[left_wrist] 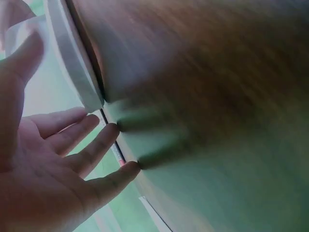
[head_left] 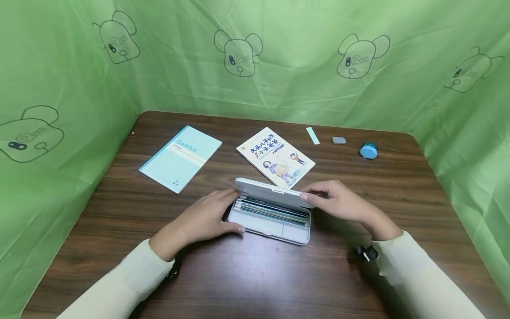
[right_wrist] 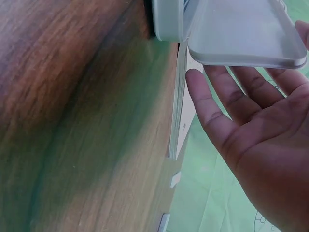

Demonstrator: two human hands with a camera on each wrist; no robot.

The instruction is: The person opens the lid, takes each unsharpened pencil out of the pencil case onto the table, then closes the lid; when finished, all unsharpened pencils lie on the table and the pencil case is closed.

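Note:
A white pencil case [head_left: 275, 227] lies on the wooden table [head_left: 255, 274] with its lid [head_left: 266, 190] half raised. Several pencils [head_left: 271, 208] lie in its back row. My left hand [head_left: 235, 208] rests against the case's left end, fingers straight and thumb at the front corner. The left wrist view, which is blurred, shows that hand [left_wrist: 67, 121] spread open beside the case's edge [left_wrist: 72, 58]. My right hand [head_left: 312, 195] touches the lid's right end, thumb tip on its edge. In the right wrist view its straight fingers [right_wrist: 231, 92] lie behind the lid [right_wrist: 241, 34].
A light blue notebook [head_left: 181, 157] lies at the back left and a picture book [head_left: 276, 156] just behind the case. A green strip [head_left: 312, 135], a grey eraser [head_left: 339, 140] and a round blue object [head_left: 368, 150] sit at the back right. Green cloth walls surround the table.

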